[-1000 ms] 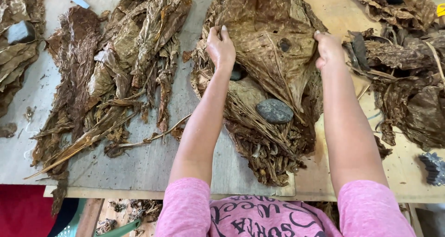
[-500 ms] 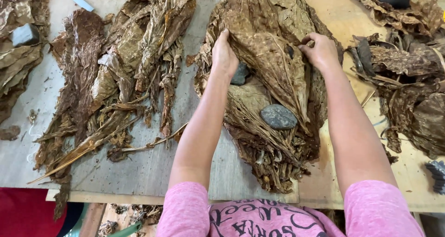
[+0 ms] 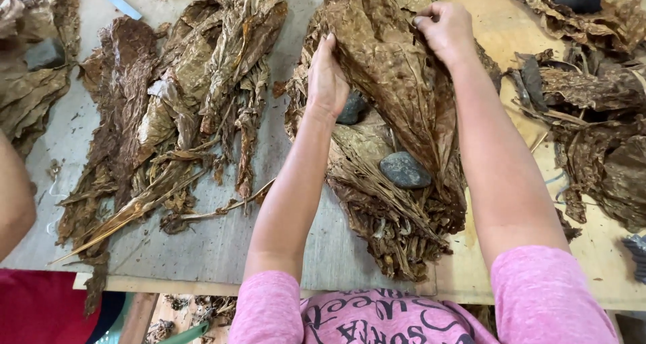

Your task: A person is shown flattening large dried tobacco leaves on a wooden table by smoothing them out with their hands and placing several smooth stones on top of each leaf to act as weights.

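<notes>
1. Near the top middle of the frame, the left hand (image 3: pixel 328 75) lies flat, fingers together, on the left edge of a big brown dried leaf (image 3: pixel 397 82). It presses there, likely to keep the leaf smooth.
2. Up and to the right, the right hand (image 3: pixel 444 29) is curled, pinching the top right edge of the same leaf. The two hands sit apart, one on each side, so the leaf stays spread out.
3. That leaf lies on top of a pile of dried leaves (image 3: pixel 383 216) in the middle of the wooden table (image 3: pixel 215 243).
4. A grey stone (image 3: pixel 404 170) sits on the pile below the hands, likely to hold the leaves down. Another dark stone (image 3: pixel 351 108) peeks out just beside the left wrist.
5. At the left of the frame, a second leaf pile (image 3: pixel 168 122) lies well apart from the hands.
6. At the right edge, more crumpled leaves (image 3: pixel 599 129) lie in a heap.
</notes>
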